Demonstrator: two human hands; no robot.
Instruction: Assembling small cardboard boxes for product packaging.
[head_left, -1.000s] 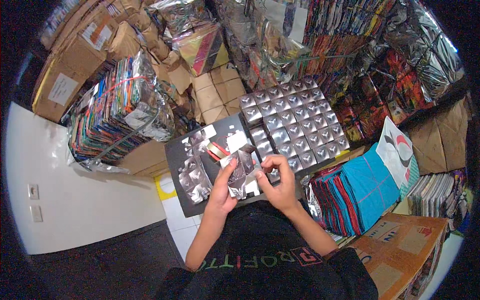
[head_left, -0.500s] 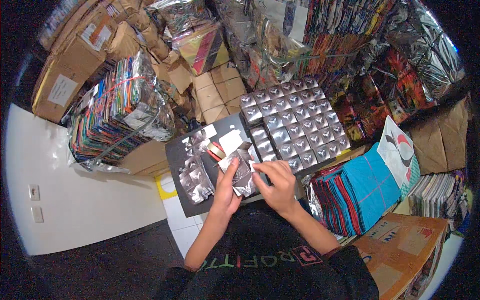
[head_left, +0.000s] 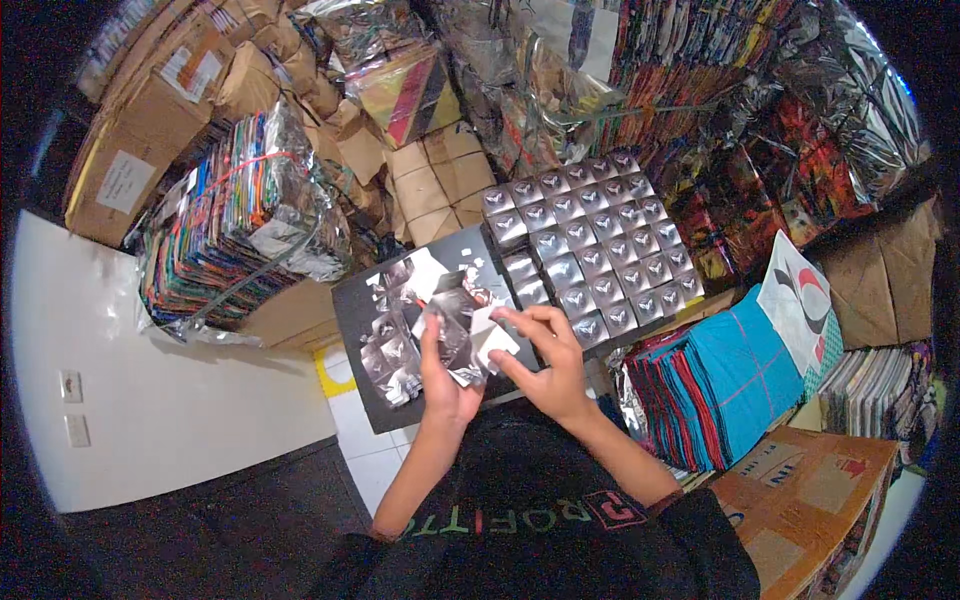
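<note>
My left hand (head_left: 447, 385) grips a small silver-and-black carton (head_left: 453, 325), its thumb along one side. The carton is partly unfolded, with a white inner flap (head_left: 487, 335) facing my right hand (head_left: 555, 370). The right thumb and fingertips hold the edges of that flap. On the black tabletop (head_left: 348, 310), flattened cartons (head_left: 385, 355) of the same print lie left of my left hand. Rows of finished small boxes (head_left: 600, 245) stand close together beyond my right hand.
Strapped plastic-wrapped stacks (head_left: 220, 210) and brown paper parcels (head_left: 435, 185) crowd the left and back. Folded blue cloth (head_left: 740, 375) is piled at right, above a cardboard box (head_left: 815, 500). A white panel (head_left: 170, 370) stands at left.
The carton has turned in my hands, and its white flap now shows wider. My right fingers have spread across the flap. The red-edged roll behind the carton is now mostly hidden.
</note>
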